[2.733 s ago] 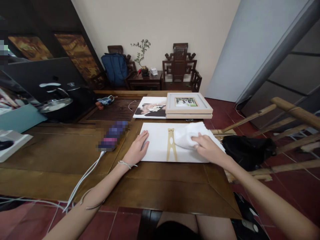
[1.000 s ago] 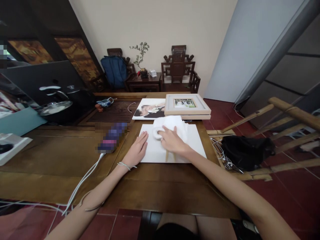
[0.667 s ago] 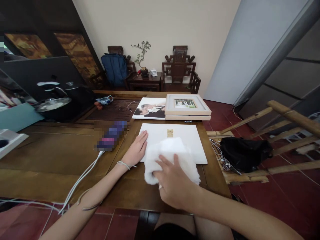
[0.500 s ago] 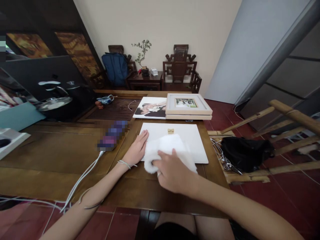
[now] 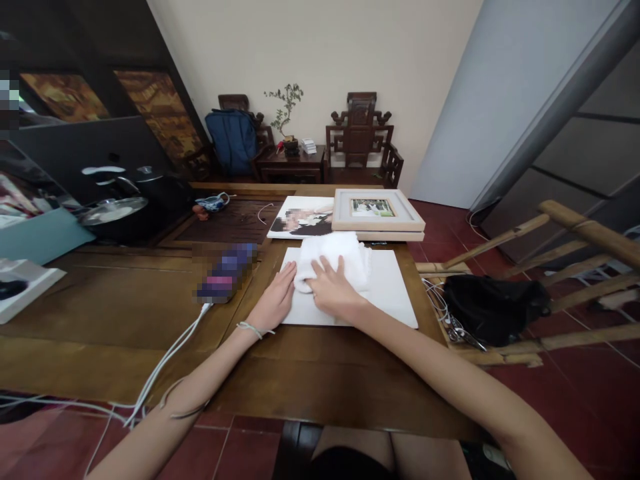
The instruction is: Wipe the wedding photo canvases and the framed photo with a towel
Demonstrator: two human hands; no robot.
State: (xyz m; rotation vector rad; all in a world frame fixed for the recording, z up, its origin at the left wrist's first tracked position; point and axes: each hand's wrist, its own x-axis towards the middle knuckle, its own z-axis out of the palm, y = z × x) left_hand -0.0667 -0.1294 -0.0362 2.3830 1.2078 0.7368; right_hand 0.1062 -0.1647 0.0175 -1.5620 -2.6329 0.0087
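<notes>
A white rectangular board [image 5: 393, 293] lies flat on the brown wooden table. My left hand [image 5: 276, 293] rests along its left edge, fingers stretched out and holding nothing. On top of the board, a folded fluffy white towel [image 5: 333, 250] sits under my right hand [image 5: 333, 290], whose fingers press and grip it. The towel reaches the board's far edge and hides the small gold-coloured hanger plate there. My fingertips partly sink into the towel's fabric.
Beyond the board are a photo print [image 5: 300, 217] and stacked light-wood picture frames [image 5: 377, 210]. A phone [image 5: 227, 272] with white cables [image 5: 170, 353] lies left. Pots [image 5: 115, 213] stand far left. A bamboo chair [image 5: 500, 343] holding a black bag [image 5: 493, 307] is on the right.
My right hand has pushed the towel away from me across the board, toward its far edge, covering the hanger plate. My left hand has stayed at the board's left edge.
</notes>
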